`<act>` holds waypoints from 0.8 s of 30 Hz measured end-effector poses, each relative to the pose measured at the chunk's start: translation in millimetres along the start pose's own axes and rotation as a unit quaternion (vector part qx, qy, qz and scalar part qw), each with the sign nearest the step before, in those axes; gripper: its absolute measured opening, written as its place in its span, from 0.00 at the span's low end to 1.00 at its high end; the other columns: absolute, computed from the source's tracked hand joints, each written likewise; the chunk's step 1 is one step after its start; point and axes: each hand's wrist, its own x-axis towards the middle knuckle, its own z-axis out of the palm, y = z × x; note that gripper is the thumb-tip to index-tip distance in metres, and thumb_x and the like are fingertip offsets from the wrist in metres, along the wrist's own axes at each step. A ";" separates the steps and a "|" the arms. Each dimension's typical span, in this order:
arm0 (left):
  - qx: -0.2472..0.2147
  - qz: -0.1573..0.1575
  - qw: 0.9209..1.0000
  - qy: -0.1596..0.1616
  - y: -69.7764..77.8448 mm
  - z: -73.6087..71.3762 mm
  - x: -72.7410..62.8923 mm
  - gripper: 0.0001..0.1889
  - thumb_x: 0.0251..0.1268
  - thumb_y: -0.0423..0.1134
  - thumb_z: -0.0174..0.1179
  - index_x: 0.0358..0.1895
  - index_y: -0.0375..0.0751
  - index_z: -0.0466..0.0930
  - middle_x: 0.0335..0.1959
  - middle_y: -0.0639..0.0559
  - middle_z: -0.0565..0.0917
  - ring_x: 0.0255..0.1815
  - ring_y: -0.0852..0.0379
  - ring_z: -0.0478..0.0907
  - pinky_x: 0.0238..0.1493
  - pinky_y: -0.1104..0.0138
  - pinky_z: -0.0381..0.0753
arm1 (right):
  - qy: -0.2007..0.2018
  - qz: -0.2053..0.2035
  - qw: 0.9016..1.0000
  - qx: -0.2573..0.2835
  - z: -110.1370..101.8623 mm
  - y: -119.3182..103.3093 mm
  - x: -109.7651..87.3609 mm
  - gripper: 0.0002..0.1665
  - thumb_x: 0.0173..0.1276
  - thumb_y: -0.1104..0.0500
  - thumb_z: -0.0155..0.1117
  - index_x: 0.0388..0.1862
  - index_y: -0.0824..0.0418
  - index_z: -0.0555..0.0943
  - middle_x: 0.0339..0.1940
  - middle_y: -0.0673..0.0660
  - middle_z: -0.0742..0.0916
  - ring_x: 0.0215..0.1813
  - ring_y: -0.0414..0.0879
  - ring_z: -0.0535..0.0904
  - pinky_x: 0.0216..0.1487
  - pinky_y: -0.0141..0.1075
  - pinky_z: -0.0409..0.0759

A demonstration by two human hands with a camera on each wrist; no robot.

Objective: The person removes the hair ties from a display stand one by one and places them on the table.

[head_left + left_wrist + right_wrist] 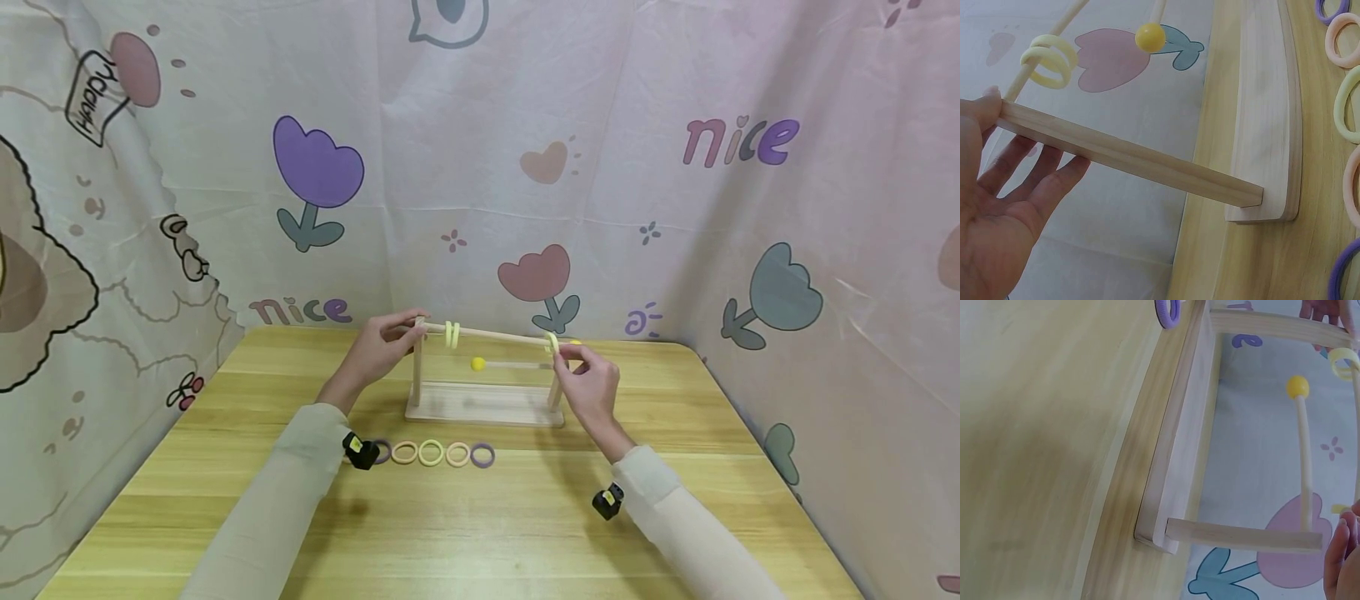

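Note:
A wooden stand [483, 403] with two posts stands on the table. My left hand [381, 348] grips the top of its left post [1129, 153], the thumb at the upper end and the fingers along the underside. From there a wooden rod [502, 335] runs to my right hand [590, 385], slanting slightly down. Two pale yellow hair ties [452, 335] hang on the rod near the left post. Another pale yellow hair tie [553, 342] is pinched in my right fingertips at the rod's right end. A lower rod with a yellow ball tip [1297, 387] sticks out from the right post [1244, 537].
In front of the stand lies a row of hair ties, among them a yellow one [431, 452], an orange one [458, 454] and a purple one [482, 455]. My left wrist camera [361, 451] covers the row's left end. A printed curtain [465, 167] hangs behind the table [525, 517].

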 end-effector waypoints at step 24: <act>0.002 0.008 1.000 0.000 -0.1 -0.3 -0.7 0.22 0.78 0.49 0.59 0.68 0.45 0.80 0.61 0.37 0.83 0.63 0.40 0.82 0.63 0.53 0.86 | 0.033 0.031 0.999 0.009 -14.9 11.5 -0.3 0.06 0.59 0.71 0.74 0.36 0.68 0.90 0.32 0.67 0.92 0.15 0.27 0.69 0.15 0.17 0.66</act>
